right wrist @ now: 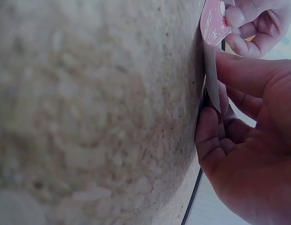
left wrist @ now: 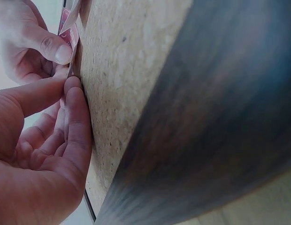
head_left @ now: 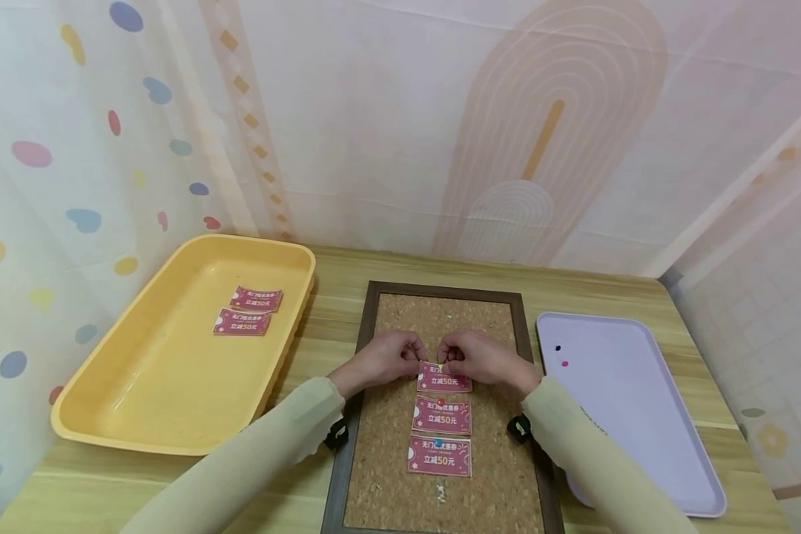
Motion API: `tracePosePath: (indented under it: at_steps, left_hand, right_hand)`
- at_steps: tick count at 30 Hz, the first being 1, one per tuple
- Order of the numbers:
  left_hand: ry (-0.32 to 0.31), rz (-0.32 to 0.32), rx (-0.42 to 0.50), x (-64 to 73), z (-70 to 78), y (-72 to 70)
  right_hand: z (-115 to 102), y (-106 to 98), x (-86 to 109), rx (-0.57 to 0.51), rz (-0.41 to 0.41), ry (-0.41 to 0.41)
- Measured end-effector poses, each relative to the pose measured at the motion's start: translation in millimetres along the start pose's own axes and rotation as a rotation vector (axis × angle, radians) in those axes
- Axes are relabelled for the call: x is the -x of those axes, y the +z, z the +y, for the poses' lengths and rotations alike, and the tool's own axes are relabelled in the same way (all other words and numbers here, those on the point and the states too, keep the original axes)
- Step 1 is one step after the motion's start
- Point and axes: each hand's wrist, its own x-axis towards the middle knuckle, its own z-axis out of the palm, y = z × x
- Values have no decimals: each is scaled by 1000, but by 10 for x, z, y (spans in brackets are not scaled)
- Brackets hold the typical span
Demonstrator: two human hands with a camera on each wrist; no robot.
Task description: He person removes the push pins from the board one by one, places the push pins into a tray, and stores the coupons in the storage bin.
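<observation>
In the head view, a pink printed coupon [head_left: 444,381] lies near the middle of a framed corkboard [head_left: 494,445]. My left hand [head_left: 389,357] pinches its upper left corner between thumb and index finger. At the upper edge my right hand [head_left: 483,358] holds the same coupon, its thumb against the paper in the right wrist view. A small yellow pin [head_left: 440,366] shows at the right fingertips, partly hidden by them. Two more coupons hang in line below: one coupon [head_left: 442,420] under a red pin [head_left: 440,402], another coupon [head_left: 439,461] under a blue pin [head_left: 438,442].
On the left, a yellow tray [head_left: 173,371] holds two loose coupons [head_left: 242,323]. To the right stands a lilac tray [head_left: 630,393] with a black pin [head_left: 558,348] and a pink pin [head_left: 564,363]. A patterned curtain [head_left: 374,133] hangs behind the wooden table [head_left: 334,297].
</observation>
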Motion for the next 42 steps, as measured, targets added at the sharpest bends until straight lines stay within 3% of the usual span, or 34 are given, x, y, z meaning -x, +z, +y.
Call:
tracePosePath:
  at_steps: [8,29,36,42]
  left_hand:
    - [-21,-11,-26,19,28,-11]
    - [-4,-21,-28,17,20,-24]
    - [-12,-13,-22,1,6,-7]
    - [-11,-16,-8,-2,9,-6]
  right_hand:
    - [-12,-8,-13,-3,-12,-14]
    - [37,-22,-9,-36,-51,-75]
    - [77,-76,27,-174,-89,-65]
    - [98,-105,77,-252,-45,-63]
